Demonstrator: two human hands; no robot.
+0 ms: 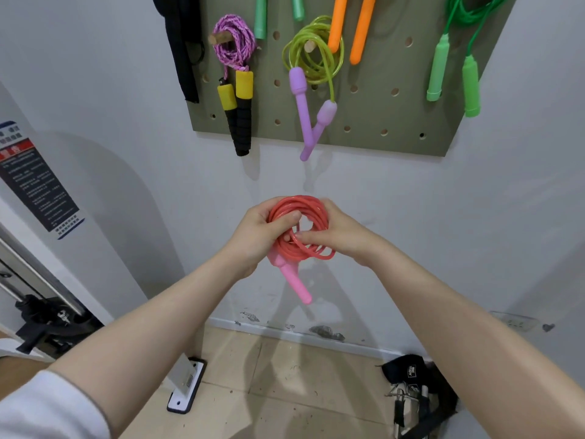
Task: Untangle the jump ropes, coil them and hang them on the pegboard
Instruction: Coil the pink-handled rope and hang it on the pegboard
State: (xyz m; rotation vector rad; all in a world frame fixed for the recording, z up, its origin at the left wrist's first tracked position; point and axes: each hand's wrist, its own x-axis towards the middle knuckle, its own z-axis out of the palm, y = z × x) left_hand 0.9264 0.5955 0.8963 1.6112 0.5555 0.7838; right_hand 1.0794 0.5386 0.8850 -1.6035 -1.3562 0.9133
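A coiled red jump rope point(308, 206) with pink handles sits between both hands below the pegboard point(364, 109). My left hand point(258, 234) grips the left side of the coil, thumb over the strands. My right hand point(337, 231) pinches a strand at the coil's middle. One pink handle point(294, 282) hangs down beneath my left hand. On the olive pegboard hang a pink braided rope point(234, 45) with yellow-black handles, a yellow-green rope point(313, 53) with purple handles, orange handles point(348, 26), and a green rope point(465, 14) with green handles.
A black strap point(185, 42) hangs at the board's left edge. A notice point(34, 179) is stuck to the left wall. On the floor lie a white bracket point(186, 388) and black gear point(414, 397) at the right; dark equipment point(53, 321) stands at the left.
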